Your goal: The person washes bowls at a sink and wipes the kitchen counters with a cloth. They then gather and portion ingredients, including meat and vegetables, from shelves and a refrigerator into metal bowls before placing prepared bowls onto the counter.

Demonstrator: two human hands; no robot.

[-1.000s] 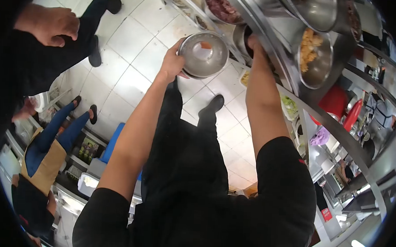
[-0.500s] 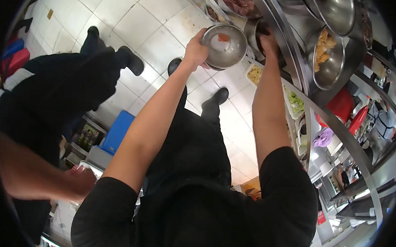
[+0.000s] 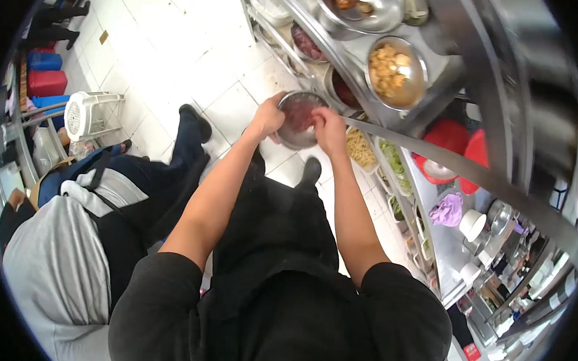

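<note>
My left hand (image 3: 268,118) grips the left rim of a round steel bowl (image 3: 293,142), its fingers wrapped around the side. The bowl is held above the tiled floor, beside the counter. Reddish pieces that look like raw meat (image 3: 300,112) lie inside it. My right hand (image 3: 330,132) is at the bowl's right side, its fingers drawn together over the contents. Whatever those fingers pinch is too small to make out. Just beyond the bowl, a deep metal pot (image 3: 330,85) with dark red contents sits in the counter.
On the steel shelf at right stand a bowl of yellow-orange pieces (image 3: 389,72) and another steel bowl (image 3: 383,20). Containers of noodles (image 3: 360,148) and green vegetables (image 3: 393,162) line the counter. A metal rail (image 3: 426,151) crosses nearby. At left stands a person in grey (image 3: 66,261).
My right hand has come out of the deep pot and over to the bowl, which now holds reddish pieces. The bowl is lower in view. The person at left has shifted.
</note>
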